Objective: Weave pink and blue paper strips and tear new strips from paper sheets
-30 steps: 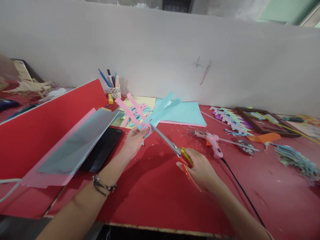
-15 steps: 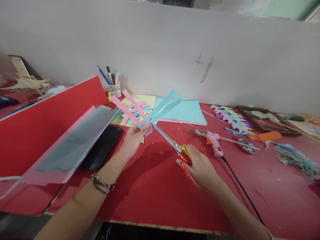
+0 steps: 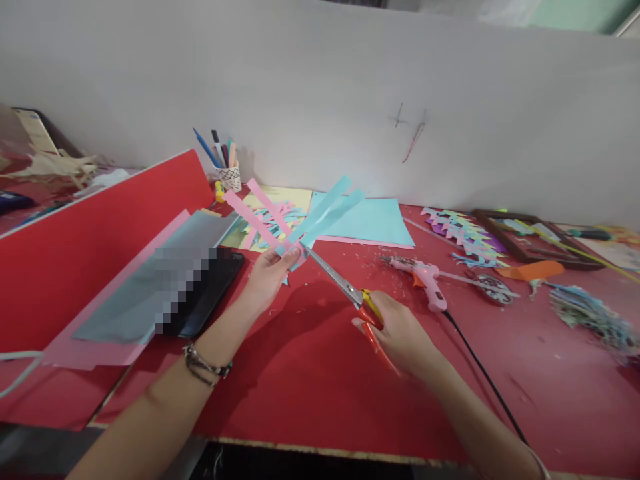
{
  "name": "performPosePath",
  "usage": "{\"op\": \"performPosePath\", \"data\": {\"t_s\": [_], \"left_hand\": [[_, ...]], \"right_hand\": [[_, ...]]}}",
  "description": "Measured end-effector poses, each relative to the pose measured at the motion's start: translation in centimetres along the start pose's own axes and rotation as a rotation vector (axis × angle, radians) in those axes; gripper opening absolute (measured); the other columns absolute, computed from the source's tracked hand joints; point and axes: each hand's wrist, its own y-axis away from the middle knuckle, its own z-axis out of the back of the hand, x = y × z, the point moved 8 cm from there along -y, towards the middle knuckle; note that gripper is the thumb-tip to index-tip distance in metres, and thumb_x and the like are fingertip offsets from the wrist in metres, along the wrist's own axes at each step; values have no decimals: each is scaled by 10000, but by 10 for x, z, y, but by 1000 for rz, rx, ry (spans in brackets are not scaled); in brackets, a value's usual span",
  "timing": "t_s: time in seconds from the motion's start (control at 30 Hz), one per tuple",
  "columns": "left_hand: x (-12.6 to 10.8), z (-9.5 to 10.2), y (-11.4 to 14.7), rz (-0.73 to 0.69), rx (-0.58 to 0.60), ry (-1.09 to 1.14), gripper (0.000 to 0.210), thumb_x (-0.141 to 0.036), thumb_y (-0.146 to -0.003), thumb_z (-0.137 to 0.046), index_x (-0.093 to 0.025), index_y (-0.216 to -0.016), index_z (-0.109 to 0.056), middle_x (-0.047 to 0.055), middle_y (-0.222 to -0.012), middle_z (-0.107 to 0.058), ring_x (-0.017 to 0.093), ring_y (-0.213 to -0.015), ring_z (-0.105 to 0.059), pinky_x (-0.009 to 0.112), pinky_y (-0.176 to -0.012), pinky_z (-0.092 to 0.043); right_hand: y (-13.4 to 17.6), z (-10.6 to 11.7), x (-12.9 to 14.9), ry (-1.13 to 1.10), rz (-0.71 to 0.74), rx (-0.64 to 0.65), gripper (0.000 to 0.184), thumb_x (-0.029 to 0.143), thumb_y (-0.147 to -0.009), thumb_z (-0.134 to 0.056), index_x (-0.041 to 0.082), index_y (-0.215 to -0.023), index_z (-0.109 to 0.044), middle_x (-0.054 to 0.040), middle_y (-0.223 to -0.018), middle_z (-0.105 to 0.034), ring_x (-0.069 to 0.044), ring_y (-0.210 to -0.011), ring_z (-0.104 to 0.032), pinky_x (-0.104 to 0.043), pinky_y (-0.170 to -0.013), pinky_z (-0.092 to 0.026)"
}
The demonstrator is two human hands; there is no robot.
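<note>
Interlaced pink paper strips (image 3: 251,217) and light blue paper strips (image 3: 326,212) are pinched at their crossing between the thumb and fingers of my left hand (image 3: 270,277). Their loose ends fan upward, pink to the left and blue to the right. My right hand (image 3: 403,330) is wrapped round the red and yellow handles of a pair of scissors (image 3: 340,281). The blades point up and left, with the tips at the woven part beside my left thumb. They look nearly closed, and whether paper lies between them I cannot tell.
Cut paper scraps (image 3: 273,223) lie behind my left hand. A pink glue gun (image 3: 427,283) with a black cord rests to the right. Blue sheets (image 3: 370,220) lie at the back. A black phone (image 3: 220,287), leaning red board (image 3: 100,247) and pen cup (image 3: 230,178) stand left.
Both hands, the strips and the scissors keep almost the same position. The view has shifted only very slightly.
</note>
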Motion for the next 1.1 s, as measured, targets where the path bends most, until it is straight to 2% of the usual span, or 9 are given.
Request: {"op": "performPosePath", "data": {"t_s": [0.4, 0.63, 0.9, 1.1], "left_hand": [[-1, -3, 1, 25, -7, 72, 217, -272, -403, -795, -189, -517, -631, -47, -529, -603, 74, -553, -532, 201, -573, -440], [-2, -5, 2, 45, -30, 65, 215, -237, -399, -792, -168, -499, -614, -46, -489, -571, 75, -509, -507, 216, -558, -429], [-3, 8, -1, 31, -148, 55, 201, -205, -468, -736, -165, -471, -538, -51, -503, -554, 73, -526, -502, 219, -552, -403], [-4, 13, -2, 21, -154, 14, 198, -209, -478, -717, -175, -616, -580, -37, -621, -595, 93, -602, -531, 240, -593, -406]], "right_hand": [[-2, 2, 0, -95, -13, 19, 219, 396, -738, -498, 201, -686, -414, -18, -709, -548, -146, -609, -460, -226, -532, -305], [0, -1, 3, -123, -10, 46, 274, 431, -743, -459, 207, -623, -357, 14, -610, -472, -119, -540, -374, -212, -494, -272], [-2, 6, -4, -103, 17, -96, 306, 463, -741, -402, 219, -595, -289, 24, -551, -405, -112, -489, -322, -213, -465, -249], [-1, 18, -2, -77, 51, -241, 352, 499, -757, -353, 224, -573, -233, 44, -516, -327, -98, -454, -258, -210, -438, -202]]}}
